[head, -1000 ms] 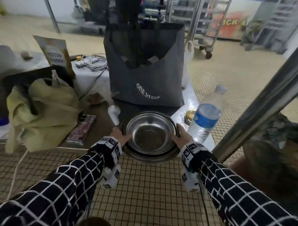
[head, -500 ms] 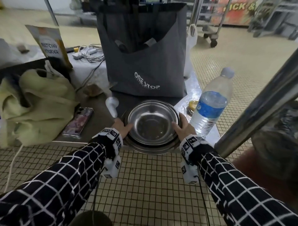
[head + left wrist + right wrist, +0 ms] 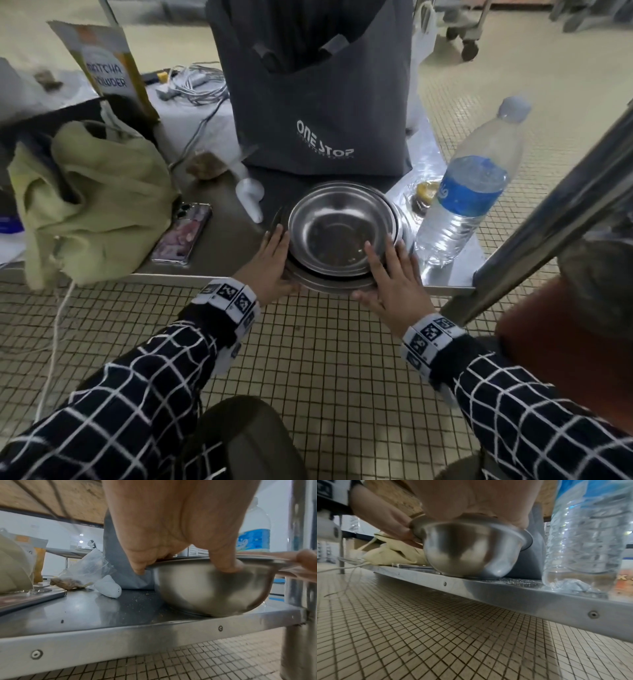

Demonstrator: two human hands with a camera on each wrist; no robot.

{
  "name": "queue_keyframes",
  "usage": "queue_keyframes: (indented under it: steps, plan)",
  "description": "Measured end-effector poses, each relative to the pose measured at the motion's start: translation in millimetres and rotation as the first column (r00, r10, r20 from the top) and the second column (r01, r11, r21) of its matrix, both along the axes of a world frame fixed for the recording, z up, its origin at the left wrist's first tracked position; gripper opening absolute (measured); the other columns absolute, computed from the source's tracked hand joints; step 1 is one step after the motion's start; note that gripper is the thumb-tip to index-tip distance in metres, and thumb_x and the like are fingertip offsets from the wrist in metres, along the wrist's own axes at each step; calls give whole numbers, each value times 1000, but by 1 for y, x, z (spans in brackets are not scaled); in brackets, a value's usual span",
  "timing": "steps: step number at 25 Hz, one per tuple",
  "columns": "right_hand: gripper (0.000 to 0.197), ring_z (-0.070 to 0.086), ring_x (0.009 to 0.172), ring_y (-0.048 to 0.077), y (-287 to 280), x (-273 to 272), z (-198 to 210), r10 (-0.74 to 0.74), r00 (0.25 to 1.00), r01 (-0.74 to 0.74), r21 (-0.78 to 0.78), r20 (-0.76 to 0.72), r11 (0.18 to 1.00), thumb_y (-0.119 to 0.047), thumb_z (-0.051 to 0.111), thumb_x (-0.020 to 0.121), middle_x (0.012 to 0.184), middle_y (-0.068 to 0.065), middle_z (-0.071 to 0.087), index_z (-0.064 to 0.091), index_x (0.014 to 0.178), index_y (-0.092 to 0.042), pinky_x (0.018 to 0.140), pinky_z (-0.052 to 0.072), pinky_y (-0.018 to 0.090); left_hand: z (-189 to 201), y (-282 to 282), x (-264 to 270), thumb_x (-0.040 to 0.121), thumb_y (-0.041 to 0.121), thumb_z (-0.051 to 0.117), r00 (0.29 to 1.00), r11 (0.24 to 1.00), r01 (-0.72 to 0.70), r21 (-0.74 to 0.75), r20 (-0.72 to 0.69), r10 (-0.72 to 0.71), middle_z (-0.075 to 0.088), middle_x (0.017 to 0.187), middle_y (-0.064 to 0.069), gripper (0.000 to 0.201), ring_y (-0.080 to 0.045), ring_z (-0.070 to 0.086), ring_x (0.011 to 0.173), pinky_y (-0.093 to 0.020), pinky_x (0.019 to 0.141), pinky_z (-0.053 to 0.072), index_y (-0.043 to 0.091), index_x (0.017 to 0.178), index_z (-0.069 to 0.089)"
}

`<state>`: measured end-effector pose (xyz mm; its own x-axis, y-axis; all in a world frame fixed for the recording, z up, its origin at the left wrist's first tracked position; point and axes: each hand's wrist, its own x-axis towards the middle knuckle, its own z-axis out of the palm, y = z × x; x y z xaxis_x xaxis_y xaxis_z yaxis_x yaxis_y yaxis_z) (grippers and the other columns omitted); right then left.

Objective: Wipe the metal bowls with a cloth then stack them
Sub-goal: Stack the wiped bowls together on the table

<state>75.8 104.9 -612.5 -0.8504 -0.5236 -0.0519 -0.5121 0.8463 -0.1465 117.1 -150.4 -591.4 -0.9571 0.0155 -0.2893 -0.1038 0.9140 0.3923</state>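
A stack of metal bowls (image 3: 337, 233) stands at the front edge of a low steel shelf (image 3: 205, 277), the smallest bowl on top. My left hand (image 3: 274, 260) holds the stack's left rim, with the thumb against the bowl wall (image 3: 205, 588) under the rim. On the other side, my right hand (image 3: 390, 274) lies over the right rim, and its fingers pinch the rim. The right wrist view shows the bowl's underside (image 3: 467, 555) sitting on the shelf. A yellow-green cloth (image 3: 92, 205) lies heaped at the left, away from both hands.
A grey tote bag (image 3: 318, 102) stands right behind the bowls. To their right is a water bottle (image 3: 469, 192), beside a slanting steel post (image 3: 548, 219). A phone (image 3: 183, 233) and a small white object (image 3: 250, 198) lie to the left. Tiled floor lies below the shelf edge.
Both hands have slid along the rim toward the near side, and the right hand now lies over it. The bowls stay where they were.
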Motion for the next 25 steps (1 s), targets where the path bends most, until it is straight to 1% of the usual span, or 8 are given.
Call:
queue_keyframes:
  steps: [4,7,11,15,17,20,23,25]
  plan:
    - [90,-18,144,28,0,-14,-4,-23,999,23,3,-35,1000,-77,8,74,156,11,-20,-18,145,-29,116,-10,39,2,-3,-5,79,58,61,999,998,7,57,35,-9,-28,155,-1,114,-18,-22,143,-43,119,4,13,148,-17]
    - [96,-10,145,30,0,-29,-9,-4,997,2,-24,-73,1000,-85,0,71,158,13,-10,-11,147,-27,116,-6,39,2,-4,-13,80,59,56,1000,998,4,60,0,-4,-24,156,-3,109,-18,-19,144,-41,119,5,13,150,-13]
    - [110,1,145,35,-2,-52,-10,18,997,-24,-90,-70,996,-87,-7,67,157,18,4,9,151,-18,113,-2,37,5,0,-32,85,54,56,1000,1000,-19,10,-4,20,-20,158,-5,102,-22,-16,145,-40,119,3,10,150,-9]
    - [114,0,146,30,-2,-70,-9,-26,997,20,-83,-69,996,-86,-12,64,157,18,1,4,151,-15,114,-3,34,8,4,-52,86,54,55,999,998,-35,-52,18,36,-16,158,-9,101,-28,-13,146,-42,118,5,8,150,-8]
    - [109,-1,146,27,-5,-76,-7,-55,997,52,-61,-55,997,-84,-9,67,158,17,1,1,151,-15,115,-2,35,10,6,-61,87,54,55,998,996,-50,-72,23,52,-14,159,-10,100,-29,-11,146,-42,117,5,7,150,-6]
    - [98,1,146,27,-9,-87,-2,-99,995,98,-39,-32,994,-72,6,72,158,16,1,0,151,-15,117,3,36,14,9,-71,89,52,53,998,991,-58,-121,25,61,-11,159,-12,95,-31,-7,146,-40,117,5,6,151,-4]
    - [79,2,146,27,-14,-93,0,-146,989,146,-10,-11,989,-60,24,90,159,13,1,-1,152,-18,117,7,38,18,7,-81,92,47,51,997,991,-61,-120,30,65,-8,159,-11,89,-31,-4,146,-39,117,8,7,151,-1]
    - [74,3,146,26,-17,-98,0,-176,984,176,-4,-14,984,-54,29,94,159,12,3,0,152,-19,117,10,40,18,4,-87,94,45,50,998,989,-52,-136,40,58,-6,160,-11,85,-31,-1,147,-41,117,11,8,152,0]
